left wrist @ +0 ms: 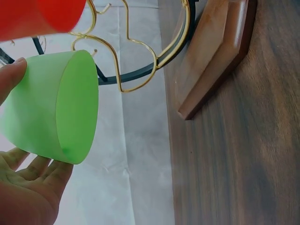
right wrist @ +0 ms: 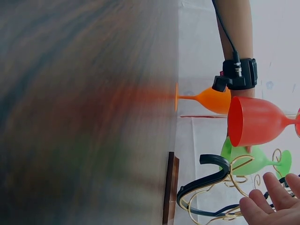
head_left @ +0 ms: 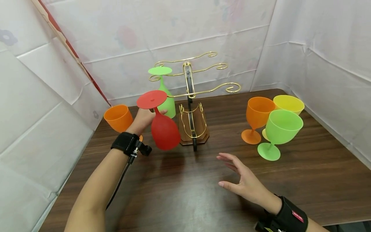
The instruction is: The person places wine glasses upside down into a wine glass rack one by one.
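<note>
We see the left hand (head_left: 142, 120) with its grip curled round the bowl of an upside-down, light-green plastic-looking goblet (head_left: 169, 108), thumb on one side and fingers on the other. That goblet hangs above the back edge of the dark wood-grain tabletop (head_left: 179, 187), its foot over the left ends of the rails of a gold wire rack (head_left: 189, 79) on a brown wooden base (head_left: 203, 132); we cannot tell whether the rails already bear its weight. If they do not, loosening the grip would let it drop. A matte red goblet (head_left: 165, 133), also inverted, appears to hang at the front rail's left end, close before the hand, so a careless pull back could knock it off. Near the tabletop's left edge, an upright orange goblet (head_left: 118, 118) stands beside the wrist, where an elbowing sweep might topple it. The right hand (head_left: 246, 185) hovers towards the front edge, its grip spread and empty; a swing outward could strike the orange (head_left: 256, 117), yellow (head_left: 289, 103) and green (head_left: 279, 130) goblets clustered near the right edge.
</note>
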`<state>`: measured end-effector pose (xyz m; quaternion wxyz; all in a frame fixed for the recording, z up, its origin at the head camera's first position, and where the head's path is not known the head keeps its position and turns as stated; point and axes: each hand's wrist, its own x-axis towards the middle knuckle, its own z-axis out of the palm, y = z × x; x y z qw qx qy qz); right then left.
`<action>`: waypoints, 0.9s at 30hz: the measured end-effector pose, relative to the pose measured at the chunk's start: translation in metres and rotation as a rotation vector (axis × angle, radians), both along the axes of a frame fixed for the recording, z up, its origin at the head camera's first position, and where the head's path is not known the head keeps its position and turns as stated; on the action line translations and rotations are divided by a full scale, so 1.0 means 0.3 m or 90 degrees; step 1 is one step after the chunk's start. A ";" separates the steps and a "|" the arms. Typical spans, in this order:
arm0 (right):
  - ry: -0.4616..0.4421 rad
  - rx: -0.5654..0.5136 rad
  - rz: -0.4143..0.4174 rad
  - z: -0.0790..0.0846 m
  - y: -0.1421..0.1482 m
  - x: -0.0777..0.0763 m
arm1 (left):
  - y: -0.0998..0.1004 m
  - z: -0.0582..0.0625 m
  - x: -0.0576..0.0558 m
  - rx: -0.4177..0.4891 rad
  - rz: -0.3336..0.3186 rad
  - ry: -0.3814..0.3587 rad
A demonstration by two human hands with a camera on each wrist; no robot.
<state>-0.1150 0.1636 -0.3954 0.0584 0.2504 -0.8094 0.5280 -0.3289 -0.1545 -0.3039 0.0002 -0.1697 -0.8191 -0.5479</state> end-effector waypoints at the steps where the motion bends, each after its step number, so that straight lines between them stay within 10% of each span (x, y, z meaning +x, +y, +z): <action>1: 0.000 0.001 0.001 -0.001 0.000 -0.001 | -0.004 -0.009 -0.011 0.000 0.007 -0.002; 6: -0.006 -0.002 0.001 -0.003 -0.003 -0.001 | -0.026 -0.052 -0.063 -0.001 0.047 -0.006; 13: -0.008 -0.002 -0.001 -0.004 -0.005 -0.004 | -0.012 0.015 0.016 -0.011 0.057 -0.033; 27: -0.001 0.013 -0.006 0.006 -0.009 -0.007 | -0.026 -0.036 0.015 0.026 0.022 0.008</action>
